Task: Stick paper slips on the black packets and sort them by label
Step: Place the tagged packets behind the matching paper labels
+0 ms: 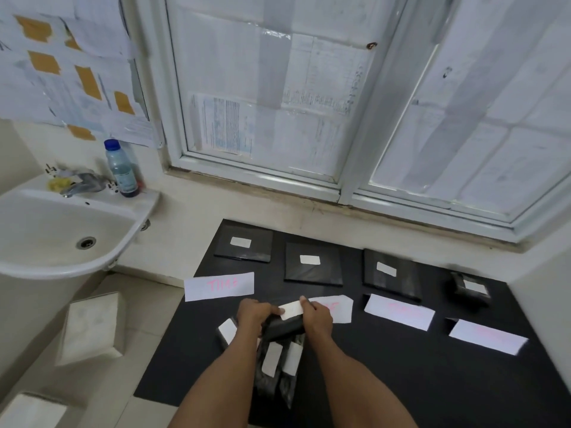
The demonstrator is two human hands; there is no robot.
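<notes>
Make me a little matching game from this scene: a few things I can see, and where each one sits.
Things:
1. bottle
2. paper slip
3. card with pink writing
4. drain

Places:
A. in the basin
B. between both hands
C. on the sink ledge by the tap
D. at the black mat's left edge

Pairs: 1-C, 2-B, 3-D, 4-A

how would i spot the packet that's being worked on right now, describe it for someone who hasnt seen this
On the black mat below the window, look at its near-left part. The small black plastic packet is gripped between the left hand and right hand, with a white paper slip pinched over it; other packets lie untouched.
</notes>
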